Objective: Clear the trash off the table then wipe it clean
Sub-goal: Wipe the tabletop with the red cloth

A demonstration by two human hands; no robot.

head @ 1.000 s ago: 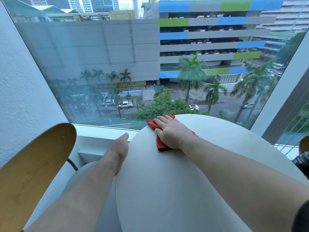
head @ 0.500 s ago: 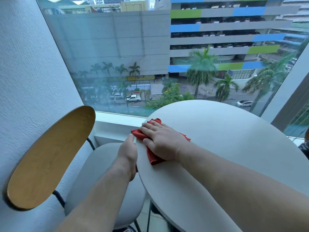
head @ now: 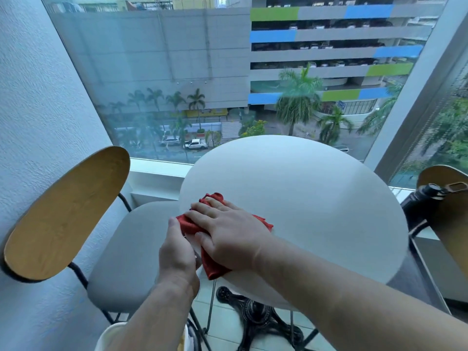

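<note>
Swept nearer along left rim: red fabric cloth (head: 215,268), now overhanging edge of round white counter (head: 316,198). Right hand (head: 228,235) flat on it, fingers (head: 202,214) straight, pressing. Left hand (head: 177,257) just beside at rim, thumb touching cloth; its fingers hidden, grasp unclear

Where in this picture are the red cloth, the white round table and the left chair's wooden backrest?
red cloth (head: 215,267): head view, lower end at the table edge.
white round table (head: 316,198): head view, bare middle of top.
wooden backrest (head: 68,211): head view, middle of its face.
</note>
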